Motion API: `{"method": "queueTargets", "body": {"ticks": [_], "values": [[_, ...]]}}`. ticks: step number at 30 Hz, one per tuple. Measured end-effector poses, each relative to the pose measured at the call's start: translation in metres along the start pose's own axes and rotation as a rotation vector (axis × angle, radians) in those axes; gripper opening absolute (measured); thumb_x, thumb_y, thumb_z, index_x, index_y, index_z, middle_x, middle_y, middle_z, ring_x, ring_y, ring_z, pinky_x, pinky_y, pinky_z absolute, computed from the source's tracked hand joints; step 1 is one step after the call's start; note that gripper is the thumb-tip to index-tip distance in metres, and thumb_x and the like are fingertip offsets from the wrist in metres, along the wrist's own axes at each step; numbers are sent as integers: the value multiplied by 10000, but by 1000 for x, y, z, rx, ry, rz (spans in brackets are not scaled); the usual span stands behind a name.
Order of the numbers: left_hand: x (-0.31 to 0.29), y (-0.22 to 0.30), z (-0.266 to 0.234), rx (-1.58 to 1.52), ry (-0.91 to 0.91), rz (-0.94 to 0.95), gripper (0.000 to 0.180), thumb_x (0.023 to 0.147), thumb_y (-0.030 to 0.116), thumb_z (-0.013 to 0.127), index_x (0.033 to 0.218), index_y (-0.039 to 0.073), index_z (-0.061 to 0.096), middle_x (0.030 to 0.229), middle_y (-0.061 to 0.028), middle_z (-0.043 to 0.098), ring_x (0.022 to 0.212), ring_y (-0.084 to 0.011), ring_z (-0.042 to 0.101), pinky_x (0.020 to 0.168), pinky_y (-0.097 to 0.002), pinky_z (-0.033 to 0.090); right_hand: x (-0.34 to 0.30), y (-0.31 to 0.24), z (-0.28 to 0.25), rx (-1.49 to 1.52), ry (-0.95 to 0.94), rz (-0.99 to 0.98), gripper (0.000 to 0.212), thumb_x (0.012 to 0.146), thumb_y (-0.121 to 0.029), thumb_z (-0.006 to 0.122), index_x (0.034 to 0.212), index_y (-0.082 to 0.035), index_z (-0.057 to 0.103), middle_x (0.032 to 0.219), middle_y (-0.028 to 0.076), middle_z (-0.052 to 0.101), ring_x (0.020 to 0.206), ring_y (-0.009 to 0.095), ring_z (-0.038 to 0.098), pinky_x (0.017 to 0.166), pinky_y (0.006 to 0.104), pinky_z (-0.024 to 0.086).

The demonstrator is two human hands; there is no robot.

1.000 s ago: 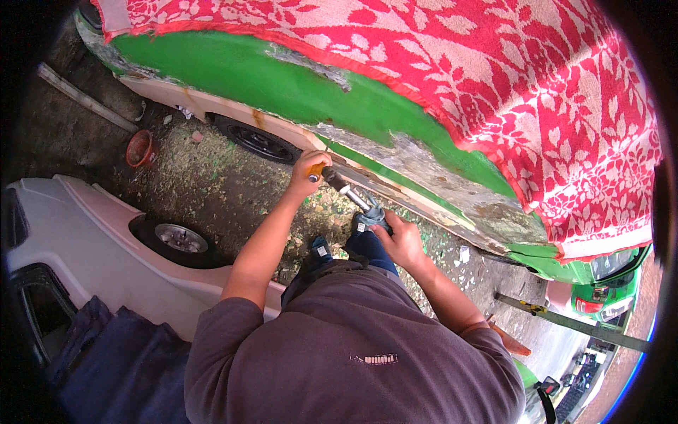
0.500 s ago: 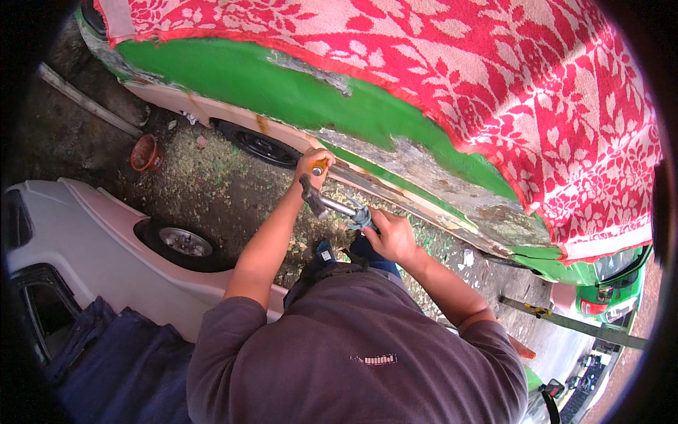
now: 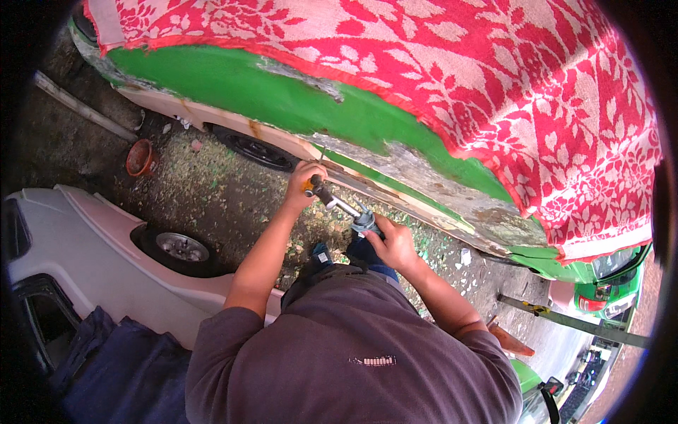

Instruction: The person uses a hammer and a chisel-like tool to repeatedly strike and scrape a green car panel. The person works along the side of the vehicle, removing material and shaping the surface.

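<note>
My left hand (image 3: 302, 184) grips the black front end of a power tool (image 3: 342, 206), close to the lower side panel of a green car (image 3: 282, 106). My right hand (image 3: 392, 244) holds the tool's grey rear body. The tool lies slanted between both hands, its front end toward the car's scraped, bare-looking strip (image 3: 424, 177). A red and white flowered cloth (image 3: 459, 78) covers the car's upper side.
A white car (image 3: 92, 247) with a silver wheel (image 3: 182, 247) stands at my left. A rust-coloured pot (image 3: 140, 157) and a long pole (image 3: 81, 106) lie on the gravel. Dark blue cloth (image 3: 120, 367) lies at the lower left. Another green vehicle (image 3: 607, 272) is at the right.
My left hand and the tool's front end have shifted slightly along the car's lower panel. Both hands kept their hold on the tool.
</note>
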State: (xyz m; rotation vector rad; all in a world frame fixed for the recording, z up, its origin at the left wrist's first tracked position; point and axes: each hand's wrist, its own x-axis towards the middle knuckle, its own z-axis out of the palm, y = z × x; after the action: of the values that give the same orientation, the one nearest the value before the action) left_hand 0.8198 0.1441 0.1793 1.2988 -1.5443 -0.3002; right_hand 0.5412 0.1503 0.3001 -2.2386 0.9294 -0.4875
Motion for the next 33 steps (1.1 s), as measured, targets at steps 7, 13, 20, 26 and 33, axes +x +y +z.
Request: {"method": "queueTargets", "body": {"ticks": [7,13,20,26,33], "values": [[-6,-13,-11,-19,-26,-12,193,676,17,662,795,74,521,902,-85,656,838,-253,588,810,-349,368,5,-2,-3,-13,-1,28,347,876,-260,699,1132,-41,617,834,203,675,719,386,668,620,438,520],[-4,-13,-14,-2,-51,-4,215,656,57,681,778,81,505,890,-71,654,832,-234,599,800,-330,369,6,-7,0,-50,-29,49,345,868,-278,704,1109,-47,621,812,192,678,708,381,666,607,446,514],[-1,-11,-18,-36,-45,-59,202,635,-8,647,754,59,499,869,-69,644,885,-275,580,859,-375,411,12,-9,5,-75,-39,-27,355,869,-296,696,1114,-51,618,830,181,677,711,372,665,601,445,519],[11,-14,-16,-10,8,-9,181,664,-14,608,727,91,475,782,-34,631,784,-228,595,790,-310,416,23,-11,9,-303,-137,-139,361,880,-284,665,1149,-53,593,842,150,662,708,342,660,585,430,528],[14,-9,-14,-1,46,3,187,650,-70,584,732,77,503,760,-36,622,747,-246,566,740,-337,427,24,-20,1,-174,-70,-319,309,891,-271,646,1091,-43,586,830,149,660,705,345,657,568,439,521]]}}
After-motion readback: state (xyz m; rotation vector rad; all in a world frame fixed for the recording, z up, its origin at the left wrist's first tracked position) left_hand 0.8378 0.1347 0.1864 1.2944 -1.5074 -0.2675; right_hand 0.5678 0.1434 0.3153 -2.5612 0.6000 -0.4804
